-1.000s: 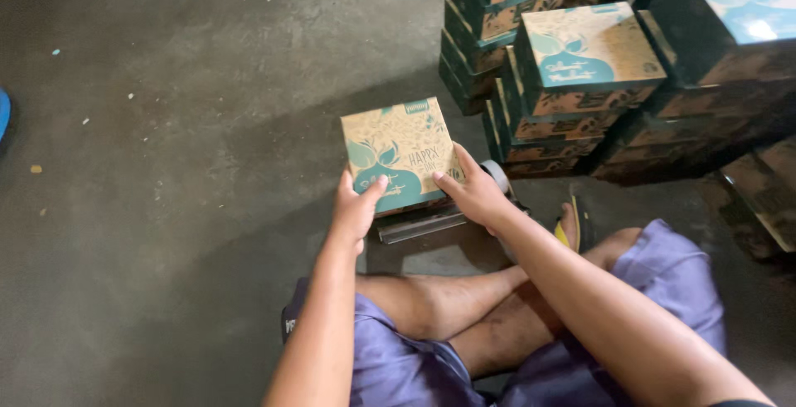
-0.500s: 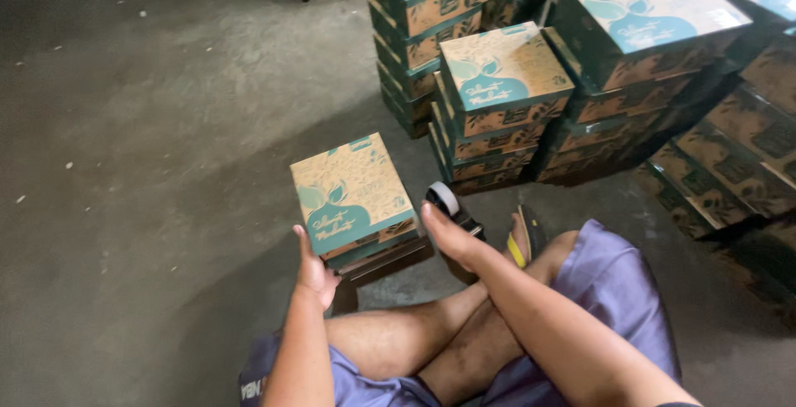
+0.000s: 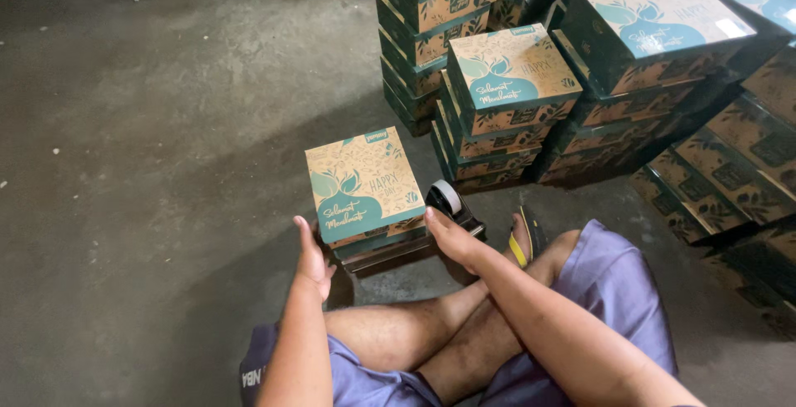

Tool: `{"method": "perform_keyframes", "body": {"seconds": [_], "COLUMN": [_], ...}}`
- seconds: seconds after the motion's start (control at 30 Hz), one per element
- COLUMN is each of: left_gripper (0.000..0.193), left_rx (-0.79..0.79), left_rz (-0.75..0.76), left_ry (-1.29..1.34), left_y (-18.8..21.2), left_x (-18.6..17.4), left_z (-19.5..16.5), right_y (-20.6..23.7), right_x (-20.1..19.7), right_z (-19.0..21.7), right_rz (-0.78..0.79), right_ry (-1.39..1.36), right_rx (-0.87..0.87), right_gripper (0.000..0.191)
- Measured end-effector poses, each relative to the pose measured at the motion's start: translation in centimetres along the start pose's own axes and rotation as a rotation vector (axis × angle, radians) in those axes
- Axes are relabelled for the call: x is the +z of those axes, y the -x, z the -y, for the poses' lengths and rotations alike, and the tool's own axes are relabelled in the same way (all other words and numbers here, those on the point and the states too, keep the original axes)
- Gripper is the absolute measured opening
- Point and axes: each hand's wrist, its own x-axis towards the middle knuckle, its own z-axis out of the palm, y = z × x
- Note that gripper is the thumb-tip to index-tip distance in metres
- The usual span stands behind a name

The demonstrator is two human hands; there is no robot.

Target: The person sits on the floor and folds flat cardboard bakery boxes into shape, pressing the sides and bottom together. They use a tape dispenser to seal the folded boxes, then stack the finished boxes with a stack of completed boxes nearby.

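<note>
Both hands (image 3: 381, 249) apparently off box (image 3: 365, 187)

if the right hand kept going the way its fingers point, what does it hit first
Probably the tape dispenser just beyond the right hand, beside the green-and-tan printed cardboard box; depth is unclear, so it may already touch it.

View: one camera, worn on the person's head.
Facing: steeply down and forward, over the crossed legs (image 3: 431, 349) to the concrete floor (image 3: 149, 167).
Nearness: close; the forearms enter from the bottom edge, and the left hand (image 3: 311, 262) and right hand (image 3: 452, 237) lie near the frame's middle.
Middle: a box (image 3: 363, 185) on the floor.
Far part: box stacks (image 3: 514, 84) fill the upper right, cut by the frame's top and right edges.
Shared: no second view.
</note>
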Motion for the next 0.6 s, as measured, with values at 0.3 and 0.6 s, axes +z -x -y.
{"method": "perform_keyframes", "body": {"seconds": [0.3,0.6], "left_gripper": [0.110,0.106], "left_rx": [0.219,0.375], "left_rz": [-0.089,-0.059], "left_ry": [-0.156,-0.265], "left_y": [8.8,19.2], "left_x": [-1.7,2.3], "left_z": [-1.8,-2.2], "right_y": [5.3,13.6], "right_x": [-2.5,-6.4], "right_z": [3.8,8.3], "right_rz": [-0.202,-0.246], "right_ry": [0.276,0.563], "right_rx": [-0.098,-0.143], "right_gripper": [0.070,0.078]}}
